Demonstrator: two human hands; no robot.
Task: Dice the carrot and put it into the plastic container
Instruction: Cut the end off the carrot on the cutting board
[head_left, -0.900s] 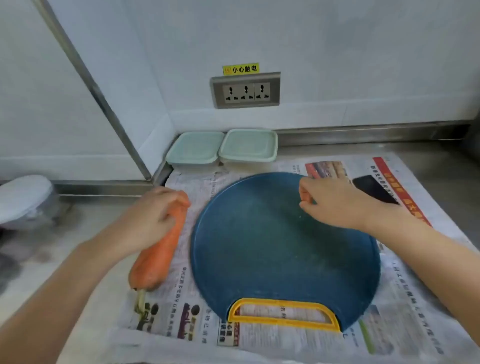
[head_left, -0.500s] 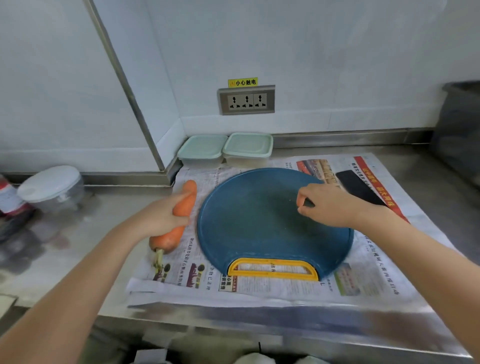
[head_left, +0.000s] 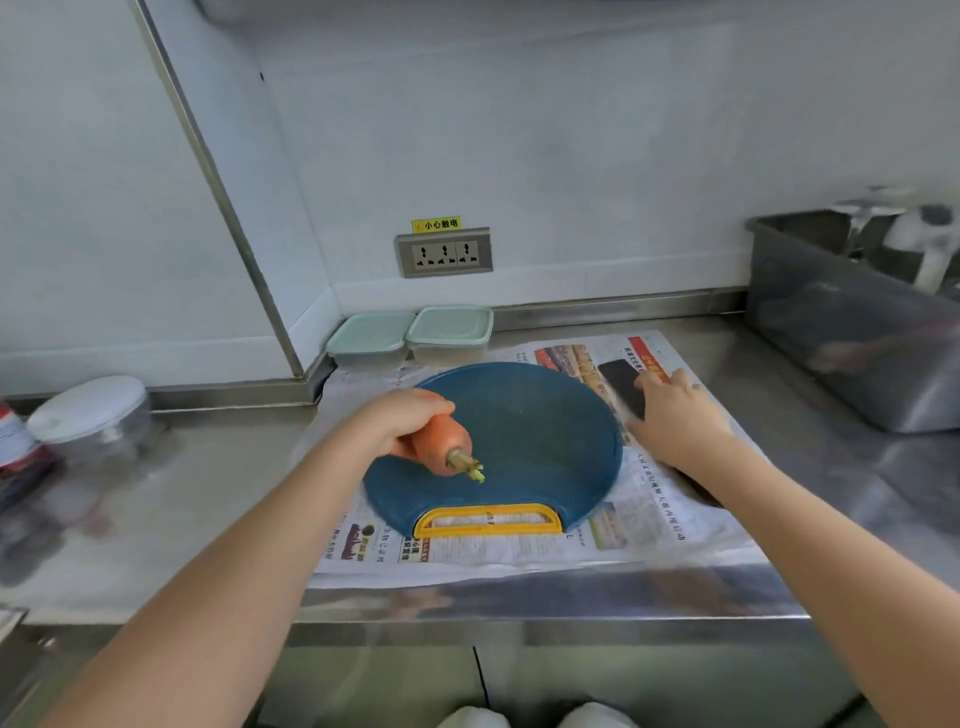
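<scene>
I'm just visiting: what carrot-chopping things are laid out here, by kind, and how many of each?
Carrot: 1
Board: 1
Mint-lidded boxes: 2
Newspaper: 1
Total: 5

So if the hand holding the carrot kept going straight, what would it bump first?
Probably the right-hand lidded container by the wall. The left hand holds the carrot over the blue cutting board, aimed that way, though its height is unclear.
</scene>
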